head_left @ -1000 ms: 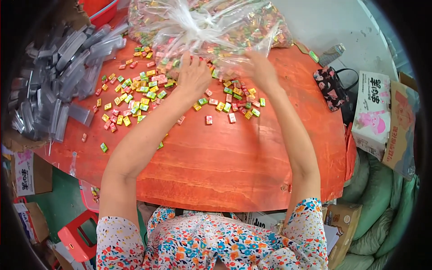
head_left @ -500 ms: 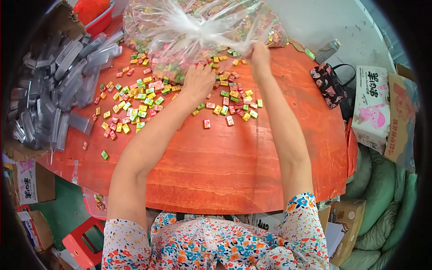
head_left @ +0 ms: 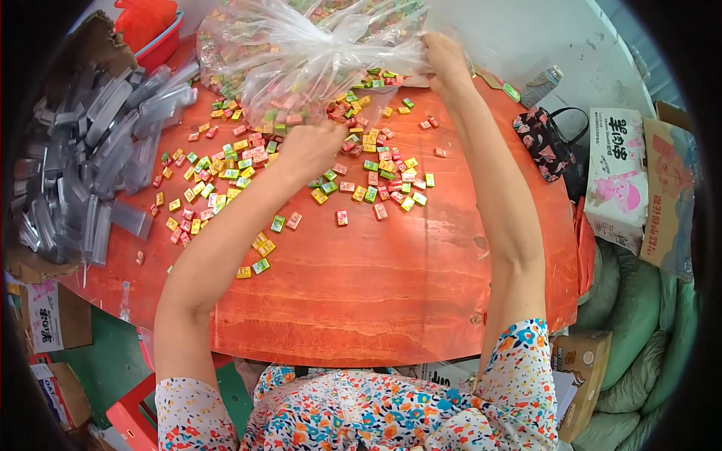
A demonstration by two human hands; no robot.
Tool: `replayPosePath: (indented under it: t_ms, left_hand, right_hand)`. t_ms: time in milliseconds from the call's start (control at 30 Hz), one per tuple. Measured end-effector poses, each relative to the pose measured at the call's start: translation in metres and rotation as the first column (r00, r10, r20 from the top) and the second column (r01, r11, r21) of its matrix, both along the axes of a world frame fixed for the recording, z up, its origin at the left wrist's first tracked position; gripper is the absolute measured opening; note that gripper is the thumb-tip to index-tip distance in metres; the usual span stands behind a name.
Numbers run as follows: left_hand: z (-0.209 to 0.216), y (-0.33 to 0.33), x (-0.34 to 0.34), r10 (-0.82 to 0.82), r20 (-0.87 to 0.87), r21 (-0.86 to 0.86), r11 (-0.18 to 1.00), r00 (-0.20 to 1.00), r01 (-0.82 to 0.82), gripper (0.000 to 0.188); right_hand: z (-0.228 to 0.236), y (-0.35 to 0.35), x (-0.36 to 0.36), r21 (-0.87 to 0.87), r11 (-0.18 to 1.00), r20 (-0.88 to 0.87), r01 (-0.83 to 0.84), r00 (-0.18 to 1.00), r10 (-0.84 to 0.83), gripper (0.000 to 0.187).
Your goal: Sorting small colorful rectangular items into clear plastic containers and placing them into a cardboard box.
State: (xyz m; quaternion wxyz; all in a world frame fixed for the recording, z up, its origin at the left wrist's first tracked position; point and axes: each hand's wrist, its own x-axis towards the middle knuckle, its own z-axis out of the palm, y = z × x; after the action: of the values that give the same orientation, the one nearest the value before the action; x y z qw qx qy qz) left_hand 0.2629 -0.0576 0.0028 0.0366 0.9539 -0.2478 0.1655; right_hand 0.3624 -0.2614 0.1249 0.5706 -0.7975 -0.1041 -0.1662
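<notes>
A large clear plastic bag (head_left: 289,52) full of small wrapped candies lies at the far side of the red table, its film gathered into a bunch. My right hand (head_left: 445,59) is closed on the right end of that film, lifting it a little. In front of the bag, my left hand (head_left: 314,146) is bent down over the loose candies (head_left: 247,154), its fingers curled inward. What those fingers hold, if anything, is hidden under the hand. Red, yellow and green candies lie spread around it, more of them (head_left: 387,173) just to its right.
A cardboard box heaped with clear plastic cases (head_left: 98,143) takes up the left side. Behind it stands a red basin (head_left: 162,45). A dark patterned handbag (head_left: 543,143) and cartons (head_left: 617,173) are at the right. The red tabletop (head_left: 361,301) curves toward me.
My left hand has drawn back toward me, and several candies now lie nearer on the table. My right hand has moved up and right with the bag film.
</notes>
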Motion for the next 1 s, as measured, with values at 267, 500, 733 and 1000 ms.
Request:
replayPosePath:
  t_ms: [267, 500, 733, 1000]
  left_hand:
    - [-0.023, -0.100, 0.118, 0.212, 0.009, -0.410, 0.892, 0.977, -0.190, 0.030]
    - [-0.055, -0.064, 0.174, -0.037, 0.044, -0.707, 0.705, 0.998, 0.057, 0.046]
    - [-0.001, -0.073, 0.107, 0.111, -0.015, -0.053, 0.992, 0.994, -0.111, 0.028]
    - [-0.032, 0.018, 0.101, -0.069, -0.149, -0.574, 0.818, 0.986, -0.030, 0.028]
  right_hand:
    - [0.006, -0.006, -0.033, 0.223, 0.973, -0.249, -0.063, 0.961, 0.120, 0.013]
    - [0.006, -0.007, -0.020, 0.046, 0.977, -0.186, -0.210, 0.959, 0.215, 0.023]
    - [-0.006, -0.091, 0.053, -0.491, 0.842, 0.198, 0.224, 0.970, -0.142, 0.029]
    - [-0.041, 0.028, -0.055, -0.292, 0.928, -0.020, -0.231, 0.972, 0.235, 0.026]
